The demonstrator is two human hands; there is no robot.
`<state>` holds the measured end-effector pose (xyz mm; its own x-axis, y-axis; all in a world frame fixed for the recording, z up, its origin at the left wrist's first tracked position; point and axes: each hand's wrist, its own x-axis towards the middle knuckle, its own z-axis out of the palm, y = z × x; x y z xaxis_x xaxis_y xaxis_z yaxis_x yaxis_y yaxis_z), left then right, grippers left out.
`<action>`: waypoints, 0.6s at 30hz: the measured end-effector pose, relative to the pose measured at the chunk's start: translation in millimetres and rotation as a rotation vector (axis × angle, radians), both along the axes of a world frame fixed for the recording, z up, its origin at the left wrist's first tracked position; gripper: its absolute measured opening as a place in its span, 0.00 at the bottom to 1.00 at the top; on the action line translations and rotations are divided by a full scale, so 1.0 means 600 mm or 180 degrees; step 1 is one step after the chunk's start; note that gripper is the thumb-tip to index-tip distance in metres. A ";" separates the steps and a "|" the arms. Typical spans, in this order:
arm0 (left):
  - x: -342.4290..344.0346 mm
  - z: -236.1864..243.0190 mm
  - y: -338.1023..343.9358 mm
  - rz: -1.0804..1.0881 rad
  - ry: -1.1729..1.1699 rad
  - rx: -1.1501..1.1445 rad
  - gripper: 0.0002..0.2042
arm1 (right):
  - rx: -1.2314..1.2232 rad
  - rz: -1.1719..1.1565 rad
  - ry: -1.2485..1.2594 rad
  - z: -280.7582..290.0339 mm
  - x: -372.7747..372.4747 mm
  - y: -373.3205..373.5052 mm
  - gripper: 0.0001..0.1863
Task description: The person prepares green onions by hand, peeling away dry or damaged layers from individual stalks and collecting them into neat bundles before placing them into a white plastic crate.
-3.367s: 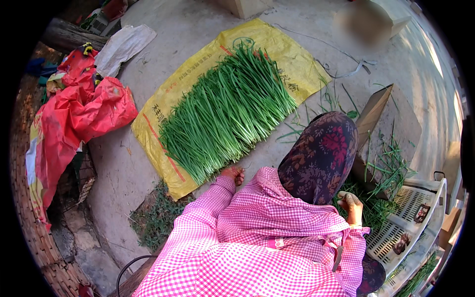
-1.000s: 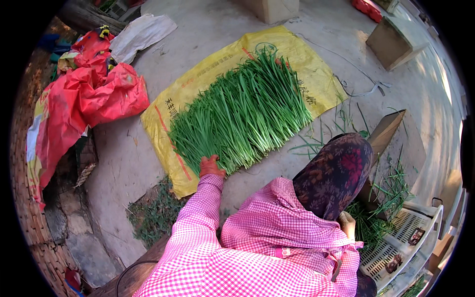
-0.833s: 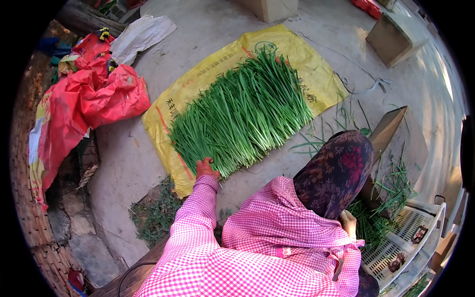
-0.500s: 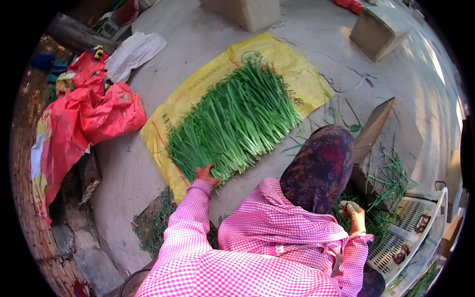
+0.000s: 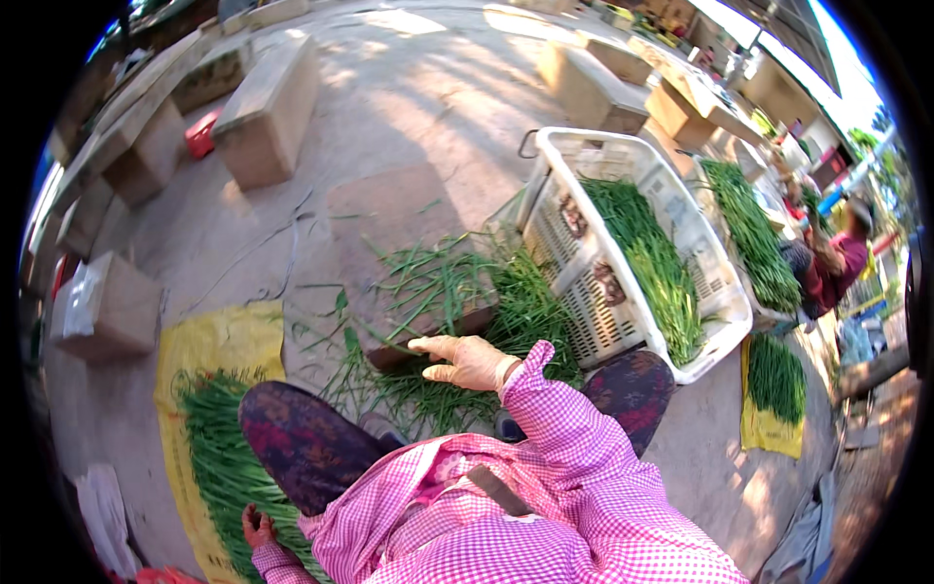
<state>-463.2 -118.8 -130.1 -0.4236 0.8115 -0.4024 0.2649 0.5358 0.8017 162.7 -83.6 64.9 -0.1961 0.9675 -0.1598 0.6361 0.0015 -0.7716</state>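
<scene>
My left hand (image 5: 260, 528) rests at the edge of a dense row of long green leaves (image 5: 210, 435) on the yellow sack (image 5: 175, 355) at lower left, its fingers loosely apart. My right hand (image 5: 465, 362), in a pale glove, reaches out between my knees with fingers spread, over loose green blades (image 5: 516, 316) scattered across and beside a low brown block (image 5: 389, 195). I cannot see anything gripped in it. Right of this, a white slotted crate (image 5: 593, 321) holds more green bundles (image 5: 642, 253).
A second filled crate (image 5: 749, 234) stands at right; beside it a co-worker (image 5: 827, 263) in maroon sits. Another yellow sack (image 5: 769, 435) with greens lies below them. Concrete blocks (image 5: 258, 127) stand around the back, a loose strap (image 5: 292, 243) lies on the floor.
The view has swung right, bringing crates and a co-worker into sight and shifting the yellow sack to lower left. My right hand has come forward from beside my knee over the scattered blades.
</scene>
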 end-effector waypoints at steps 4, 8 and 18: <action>0.000 0.051 0.153 -0.0301 -0.0116 0.0535 0.20 | 0.0128 -0.0391 0.0332 0.115 0.092 -0.068 0.22; 0.034 0.125 0.341 -0.0564 -0.0405 0.1726 0.18 | 0.0482 -0.1180 0.1096 0.181 0.258 -0.175 0.18; 0.710 0.142 0.553 -0.2868 0.1380 0.1858 0.28 | -0.0737 -0.3780 -0.1653 0.099 0.546 -0.422 0.46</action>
<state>-37.3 213.2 -44.7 0.3922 0.9040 0.1705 0.6758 -0.4089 0.6133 490.5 -337.1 124.3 0.8830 0.4472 -0.1426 0.3791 -0.8585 -0.3454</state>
